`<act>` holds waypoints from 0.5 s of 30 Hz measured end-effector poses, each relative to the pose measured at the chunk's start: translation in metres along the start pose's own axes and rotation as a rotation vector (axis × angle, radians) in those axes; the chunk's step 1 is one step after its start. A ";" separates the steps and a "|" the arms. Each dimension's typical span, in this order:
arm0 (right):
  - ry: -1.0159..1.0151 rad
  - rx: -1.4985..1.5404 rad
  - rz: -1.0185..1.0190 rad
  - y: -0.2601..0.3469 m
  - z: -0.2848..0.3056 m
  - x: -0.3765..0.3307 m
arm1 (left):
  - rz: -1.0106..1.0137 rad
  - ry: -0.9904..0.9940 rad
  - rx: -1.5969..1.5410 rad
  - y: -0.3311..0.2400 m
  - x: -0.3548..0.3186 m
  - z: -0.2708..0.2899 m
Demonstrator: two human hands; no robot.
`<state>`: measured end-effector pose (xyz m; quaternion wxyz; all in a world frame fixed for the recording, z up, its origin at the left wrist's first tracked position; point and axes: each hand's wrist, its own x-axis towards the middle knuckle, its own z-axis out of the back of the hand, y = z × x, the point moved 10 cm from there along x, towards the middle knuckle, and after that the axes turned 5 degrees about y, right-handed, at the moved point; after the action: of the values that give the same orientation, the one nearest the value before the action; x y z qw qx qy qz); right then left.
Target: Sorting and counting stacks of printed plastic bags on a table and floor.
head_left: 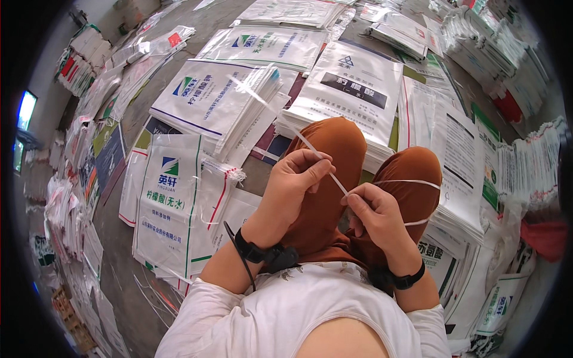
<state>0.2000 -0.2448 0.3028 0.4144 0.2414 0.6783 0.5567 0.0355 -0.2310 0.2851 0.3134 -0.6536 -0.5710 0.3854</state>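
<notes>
A narrow white plastic strap runs between my two hands above my knees. My left hand pinches it between thumb and fingers. Lower and to the right, my right hand also pinches the strap, and a loop of it passes over my right knee. Just beyond my knees lies a stack of white printed sacks with a dark label panel. To the left of it sits another stack of white sacks with blue print, a white strip lying across its corner.
A white sack with green print lies at my left. Flat sacks are piled by my right knee, with bundled stacks farther right. More bundles stand at the far left. Loose straps lie on the floor at lower left.
</notes>
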 end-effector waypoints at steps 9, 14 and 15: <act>-0.062 -0.065 -0.033 -0.009 0.020 -0.012 | -0.061 -0.052 -0.052 -0.004 0.008 0.015; -0.052 0.002 0.017 -0.008 0.023 -0.016 | -0.126 -0.098 -0.069 -0.018 0.008 0.019; -0.051 0.006 0.028 -0.006 0.022 -0.016 | -0.117 -0.111 -0.055 -0.020 0.008 0.020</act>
<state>0.2279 -0.2468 0.3012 0.4232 0.2663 0.6658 0.5538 0.0085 -0.2203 0.2903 0.2853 -0.6052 -0.6348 0.3864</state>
